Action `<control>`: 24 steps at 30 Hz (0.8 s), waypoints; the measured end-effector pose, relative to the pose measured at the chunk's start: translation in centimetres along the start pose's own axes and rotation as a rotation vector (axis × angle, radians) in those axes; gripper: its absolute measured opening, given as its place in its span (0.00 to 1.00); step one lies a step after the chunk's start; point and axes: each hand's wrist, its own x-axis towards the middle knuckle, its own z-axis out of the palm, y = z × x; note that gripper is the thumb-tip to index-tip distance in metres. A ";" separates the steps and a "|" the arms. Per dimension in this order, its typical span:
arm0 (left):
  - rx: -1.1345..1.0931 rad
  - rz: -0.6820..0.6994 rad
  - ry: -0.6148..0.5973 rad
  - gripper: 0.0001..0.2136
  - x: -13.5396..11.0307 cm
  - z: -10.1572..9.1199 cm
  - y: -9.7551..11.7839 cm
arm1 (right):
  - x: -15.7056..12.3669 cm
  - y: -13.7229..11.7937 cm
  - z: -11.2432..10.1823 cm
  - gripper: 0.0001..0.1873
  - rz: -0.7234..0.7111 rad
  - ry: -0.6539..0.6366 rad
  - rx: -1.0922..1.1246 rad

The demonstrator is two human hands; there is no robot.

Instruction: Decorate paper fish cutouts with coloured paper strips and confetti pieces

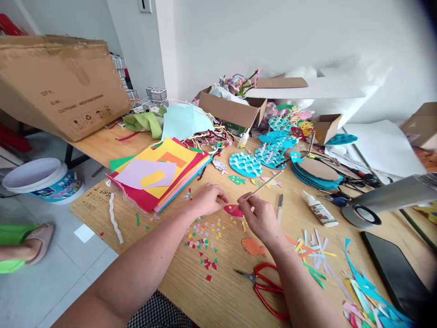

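A thin wooden stick (267, 183) slants up to the right from my right hand (261, 214), pinched between its fingers. The stick's lower end meets a dark pink paper fish (233, 210) that lies flat on the table. My left hand (212, 199) is just left of this fish, its fingers curled together with the tips close to the fish; whatever they may pinch is too small to make out. Tiny paper shapes (201, 241) are scattered below my left hand. An orange paper fish (253, 246) lies below my right hand, above red-handled scissors (264, 284) partly covered by my right forearm.
Coloured paper sheets (150, 173) are stacked at left. Blue decorated discs (245, 165) lie farther back. At right are a glue bottle (320, 209), a tape roll (361, 215), paper strips (316, 250) and a black phone (392, 269). A big cardboard box (68, 86) stands back left.
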 end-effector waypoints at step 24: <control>0.078 0.050 0.041 0.05 -0.4 0.8 0.2 | 0.0 0.3 0.5 0.12 -0.036 -0.013 -0.044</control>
